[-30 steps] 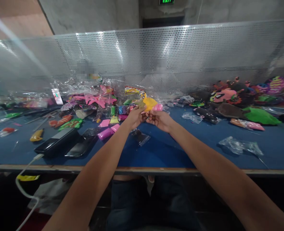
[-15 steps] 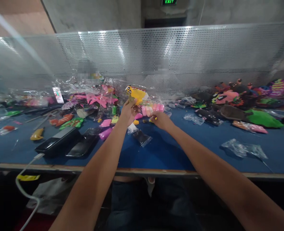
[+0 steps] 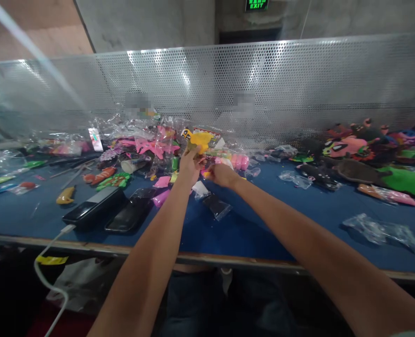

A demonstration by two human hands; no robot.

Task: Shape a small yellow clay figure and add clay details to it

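Observation:
Raised over the middle of the table, my left hand is closed round a yellow clay animal figure with a black-and-white face. Close by on its right, my right hand pinches a small yellow clay piece between the fingertips. Behind the right hand lies a row of pink clay packs. A small packet of black clay rests in front of both hands, with a white packet touching it. Purple clay sits left of my left forearm.
A power bank with a white cable and a black phone lie at the front left. Pink clay figures and clear wrappers are heaped behind. Dark and green clay figures crowd the right. A perforated metal screen closes the back.
My right hand has moved left, up to my left hand, carrying the small yellow piece. The left hand keeps the yellow figure. The camera view has shifted slightly left.

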